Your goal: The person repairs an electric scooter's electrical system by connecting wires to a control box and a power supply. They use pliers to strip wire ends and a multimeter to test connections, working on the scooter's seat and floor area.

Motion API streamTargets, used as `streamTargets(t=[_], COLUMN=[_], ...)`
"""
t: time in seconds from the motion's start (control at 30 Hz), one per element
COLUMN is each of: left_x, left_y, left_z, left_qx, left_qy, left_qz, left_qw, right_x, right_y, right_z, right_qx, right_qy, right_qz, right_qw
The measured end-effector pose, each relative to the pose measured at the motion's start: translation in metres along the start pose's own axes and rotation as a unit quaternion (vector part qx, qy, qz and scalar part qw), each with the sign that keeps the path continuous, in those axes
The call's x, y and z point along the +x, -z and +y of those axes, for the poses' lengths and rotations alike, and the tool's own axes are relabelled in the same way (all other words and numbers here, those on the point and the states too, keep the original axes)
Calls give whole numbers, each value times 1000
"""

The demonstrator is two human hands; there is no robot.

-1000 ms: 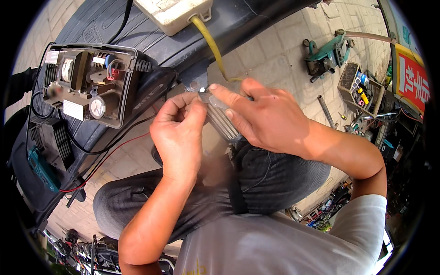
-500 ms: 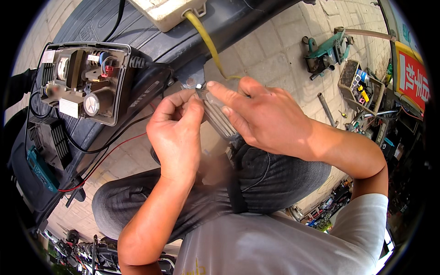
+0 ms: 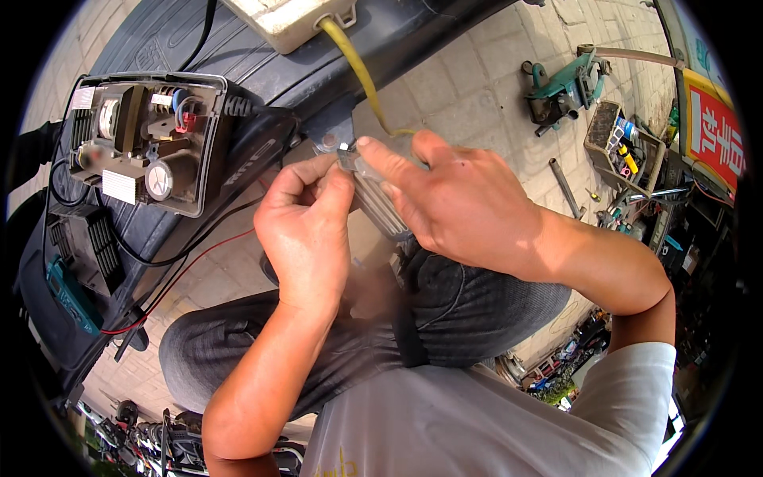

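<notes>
Close together in front of my knees, both hands work at one spot. My left hand is closed, thumb and forefinger pinching a small metal piece with a clear sleeve. My right hand reaches in from the right, its forefinger stretched out with the tip beside that piece; its thumb is apart from the forefinger, and the other fingers are bent and partly hidden. Beneath the hands a ribbed grey bar, like a footrest, slants down from a grey bracket. A red wire runs behind my left hand.
On the dark scooter footboard, an opened charger-like case shows its circuit parts. A white box with a yellow cable stands above it. A teal multimeter lies left. A green floor jack and toolbox sit right.
My right forefinger and thumb have shifted slightly left around the small metal piece. My left hand keeps its pinch with almost no movement.
</notes>
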State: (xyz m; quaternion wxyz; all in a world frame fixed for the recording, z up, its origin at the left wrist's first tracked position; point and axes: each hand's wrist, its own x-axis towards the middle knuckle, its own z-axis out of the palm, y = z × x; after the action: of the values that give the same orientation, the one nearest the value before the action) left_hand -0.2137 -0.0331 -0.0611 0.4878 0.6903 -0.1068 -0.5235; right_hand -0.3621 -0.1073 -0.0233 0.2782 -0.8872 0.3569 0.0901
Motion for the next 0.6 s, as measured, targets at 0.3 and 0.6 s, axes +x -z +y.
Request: streamTargets(t=[0.3, 0.6], left_x=[2, 1], left_y=[1, -2], left_z=[1, 1], left_qx=[21, -11], left_qy=[13, 3], left_qz=[1, -2], left_qw=[1000, 1000], right_x=[2, 2], right_y=[-1, -7], right_z=[-1, 6], right_qx=[-48, -55], right_qy=[28, 63], right_qz=[45, 84], right_qw=[997, 993])
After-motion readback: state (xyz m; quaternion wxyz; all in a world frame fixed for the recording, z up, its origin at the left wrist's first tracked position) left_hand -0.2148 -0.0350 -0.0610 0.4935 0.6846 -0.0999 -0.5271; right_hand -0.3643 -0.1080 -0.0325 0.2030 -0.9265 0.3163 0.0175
